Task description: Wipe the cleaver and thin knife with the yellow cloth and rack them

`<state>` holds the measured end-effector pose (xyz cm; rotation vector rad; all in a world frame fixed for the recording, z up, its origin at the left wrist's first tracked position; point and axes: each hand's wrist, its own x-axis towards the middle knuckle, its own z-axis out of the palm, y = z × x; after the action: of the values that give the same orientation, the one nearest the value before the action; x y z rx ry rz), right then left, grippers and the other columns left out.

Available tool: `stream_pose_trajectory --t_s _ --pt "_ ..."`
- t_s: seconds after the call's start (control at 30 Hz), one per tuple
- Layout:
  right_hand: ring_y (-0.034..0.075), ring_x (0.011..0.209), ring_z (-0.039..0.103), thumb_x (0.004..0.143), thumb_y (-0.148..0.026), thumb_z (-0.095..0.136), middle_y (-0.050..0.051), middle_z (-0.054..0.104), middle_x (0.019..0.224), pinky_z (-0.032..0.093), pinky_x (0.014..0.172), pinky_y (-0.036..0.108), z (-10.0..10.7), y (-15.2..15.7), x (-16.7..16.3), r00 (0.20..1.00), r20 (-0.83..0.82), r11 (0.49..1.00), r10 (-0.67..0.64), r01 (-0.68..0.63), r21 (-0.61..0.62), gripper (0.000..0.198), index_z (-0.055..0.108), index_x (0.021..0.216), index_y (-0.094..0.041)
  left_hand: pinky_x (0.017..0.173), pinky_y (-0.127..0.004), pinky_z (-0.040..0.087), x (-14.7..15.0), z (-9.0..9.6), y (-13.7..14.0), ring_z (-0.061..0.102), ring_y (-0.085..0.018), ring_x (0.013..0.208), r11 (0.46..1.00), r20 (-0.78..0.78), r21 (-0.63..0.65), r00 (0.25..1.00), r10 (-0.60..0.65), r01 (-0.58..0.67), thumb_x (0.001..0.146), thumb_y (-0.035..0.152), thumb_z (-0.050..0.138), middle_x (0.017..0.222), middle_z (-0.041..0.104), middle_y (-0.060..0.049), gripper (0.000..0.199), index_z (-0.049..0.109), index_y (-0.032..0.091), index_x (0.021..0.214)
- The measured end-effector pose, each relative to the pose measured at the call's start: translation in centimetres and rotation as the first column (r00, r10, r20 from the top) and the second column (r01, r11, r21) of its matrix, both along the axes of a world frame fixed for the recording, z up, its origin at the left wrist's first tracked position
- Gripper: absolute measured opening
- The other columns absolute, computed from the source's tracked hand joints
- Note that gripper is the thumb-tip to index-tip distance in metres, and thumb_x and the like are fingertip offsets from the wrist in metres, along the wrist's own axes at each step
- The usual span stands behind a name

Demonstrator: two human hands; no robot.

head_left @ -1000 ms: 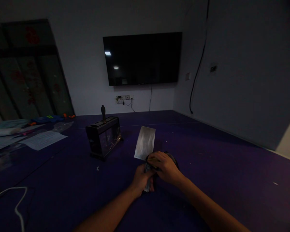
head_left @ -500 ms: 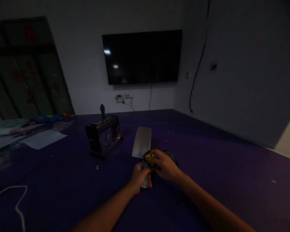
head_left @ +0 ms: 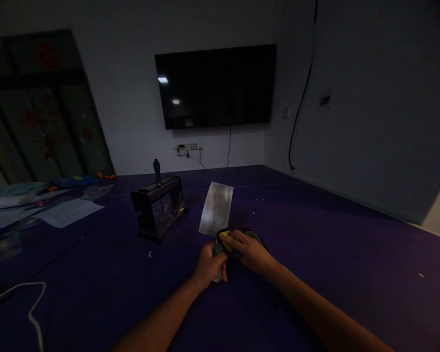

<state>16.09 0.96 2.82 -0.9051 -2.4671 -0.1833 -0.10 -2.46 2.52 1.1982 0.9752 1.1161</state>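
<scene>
A wide, silver cleaver (head_left: 216, 208) points away from me, its broad blade tilted and catching light. My left hand (head_left: 207, 266) is closed round its greyish handle, which shows only in part between the fingers. Close against it, my right hand (head_left: 254, 252) grips a black-and-yellow tool (head_left: 227, 239) that looks like a knife sharpener. The tool's dark body shows behind the right hand; its underside is hidden. The two hands nearly touch, and fingers cover where tool and cleaver meet.
Left of the blade stands a black knife block (head_left: 157, 205) with clear sides and one dark handle (head_left: 157, 170) upright in it. Papers (head_left: 69, 212), plastic bags and cloths lie far left. A white cable (head_left: 31, 313) curves at lower left. Small scraps dot the purple surface (head_left: 315, 274).
The cleaver's blade has shifted slightly away from me and tilted, and now looks brighter. Both hands keep their grips, with small movement only. The view has moved a little.
</scene>
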Motion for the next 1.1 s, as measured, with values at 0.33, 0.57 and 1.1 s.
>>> stream_pose_trajectory --t_s 0.33,0.57,1.1 --pt "0.014 0.073 0.054 0.071 -0.006 0.048 0.005 0.055 0.099 0.042 0.066 0.026 0.4 0.1 1.0 0.993 0.099 0.987 -0.069 0.054 0.152 0.065 0.041 0.131 -0.029 0.028 -0.016 0.031 -0.1 -0.1 -0.1 0.045 -0.011 0.026 0.997 -0.094 0.026 0.993 -0.075 0.078 0.066 0.040 0.062 0.038 0.046 0.008 0.035 0.046 0.015 0.084" --pt "0.013 0.073 0.055 0.072 -0.007 0.050 0.004 0.057 0.098 0.042 0.066 0.023 0.7 0.1 1.3 0.995 0.052 0.987 -0.089 0.081 0.141 0.061 0.045 0.128 -0.031 0.029 -0.017 0.031 0.0 -0.3 -0.3 0.046 -0.011 0.026 0.994 -0.113 0.010 0.988 -0.105 0.107 0.067 0.036 0.059 0.039 0.046 0.009 0.029 0.045 0.016 0.083" --pt "0.013 0.074 0.058 0.071 -0.009 0.049 0.001 0.058 0.093 0.046 0.062 0.021 1.8 1.9 4.5 0.908 -0.210 0.915 -0.364 0.390 0.102 0.059 0.047 0.126 -0.030 0.029 -0.017 0.031 0.2 -1.1 -0.9 0.047 -0.011 0.028 0.963 -0.163 -0.059 0.949 -0.271 0.265 0.067 0.037 0.062 0.042 0.045 0.008 0.029 0.043 0.017 0.075"
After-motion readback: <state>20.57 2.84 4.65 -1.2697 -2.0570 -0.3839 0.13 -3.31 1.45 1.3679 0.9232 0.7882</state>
